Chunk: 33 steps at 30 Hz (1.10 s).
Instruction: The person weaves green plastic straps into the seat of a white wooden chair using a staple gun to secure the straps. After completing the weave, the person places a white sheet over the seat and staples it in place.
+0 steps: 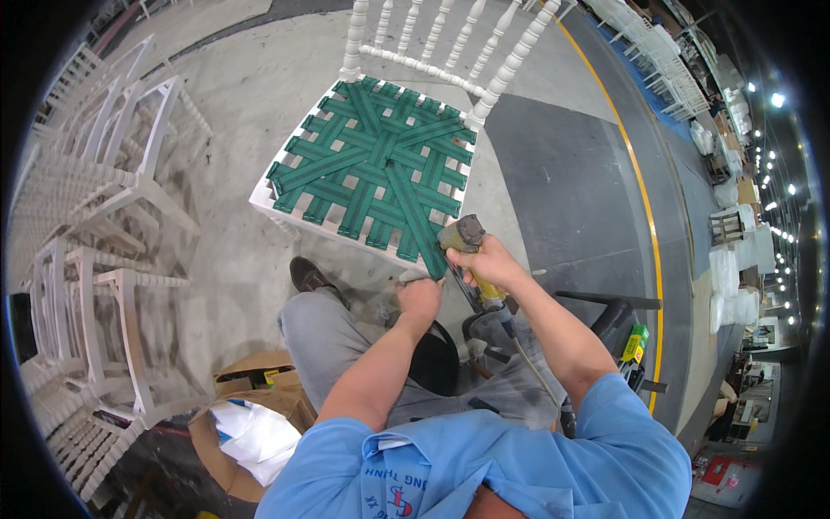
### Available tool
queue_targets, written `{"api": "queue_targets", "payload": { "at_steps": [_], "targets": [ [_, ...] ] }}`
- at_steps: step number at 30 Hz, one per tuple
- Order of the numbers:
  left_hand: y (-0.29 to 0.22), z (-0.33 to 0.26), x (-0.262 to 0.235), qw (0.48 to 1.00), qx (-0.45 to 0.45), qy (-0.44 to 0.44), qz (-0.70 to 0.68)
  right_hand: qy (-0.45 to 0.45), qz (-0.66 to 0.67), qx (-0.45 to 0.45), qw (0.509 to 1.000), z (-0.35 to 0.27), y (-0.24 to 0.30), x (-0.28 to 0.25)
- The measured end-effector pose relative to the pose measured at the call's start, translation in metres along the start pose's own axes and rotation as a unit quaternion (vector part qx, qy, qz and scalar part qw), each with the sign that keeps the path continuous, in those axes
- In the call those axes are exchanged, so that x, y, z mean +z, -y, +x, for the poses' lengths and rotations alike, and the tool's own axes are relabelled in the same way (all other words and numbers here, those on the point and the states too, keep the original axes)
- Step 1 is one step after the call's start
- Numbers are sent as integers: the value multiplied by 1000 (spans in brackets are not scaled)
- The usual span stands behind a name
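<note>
The white chair (pixel 304 225) stands before me, its spindled backrest at the far side and its seat criss-crossed with green webbing (pixel 378 149). One diagonal strap (pixel 413 210) runs from the middle of that seat to the chair's near right corner. There my left hand (pixel 418 299) has a narrow grip, fingers bunched at the strap's lower end; how the end is tucked beneath them I cannot tell. My right hand (pixel 491 262) wraps around a yellow hose-fed tool (pixel 461 233), its grey head just beside the same corner of the chair. Whether its nose touches the frame is hidden from me.

I judge the step in hand to be fastening this strap's end to the chair's corner. The next move, I'd say, calls for tension from my left hand, the tool's nose square against the frame, and fingertips clear of its line.
</note>
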<state>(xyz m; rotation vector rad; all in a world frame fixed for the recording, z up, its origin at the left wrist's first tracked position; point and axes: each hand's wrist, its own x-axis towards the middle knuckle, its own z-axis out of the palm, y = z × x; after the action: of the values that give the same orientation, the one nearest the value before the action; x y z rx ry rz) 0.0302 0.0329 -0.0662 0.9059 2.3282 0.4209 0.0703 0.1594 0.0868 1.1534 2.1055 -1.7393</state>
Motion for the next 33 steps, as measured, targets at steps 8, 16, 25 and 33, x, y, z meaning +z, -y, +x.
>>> {"api": "queue_targets", "payload": {
  "at_steps": [8,16,25,33],
  "targets": [
    [5,2,4,1000,-12,-1,-16,-6,-60,16,998,10,5,8],
    [0,-4,-3,999,-15,18,-23,1,-77,32,997,2,6,18],
    [-7,-13,-23,997,1,54,-52,-39,27,-2,999,-15,-2,5],
    [13,-10,-123,823,-5,101,-559,-59,59,-9,996,-45,-13,-35]
  ]
}}
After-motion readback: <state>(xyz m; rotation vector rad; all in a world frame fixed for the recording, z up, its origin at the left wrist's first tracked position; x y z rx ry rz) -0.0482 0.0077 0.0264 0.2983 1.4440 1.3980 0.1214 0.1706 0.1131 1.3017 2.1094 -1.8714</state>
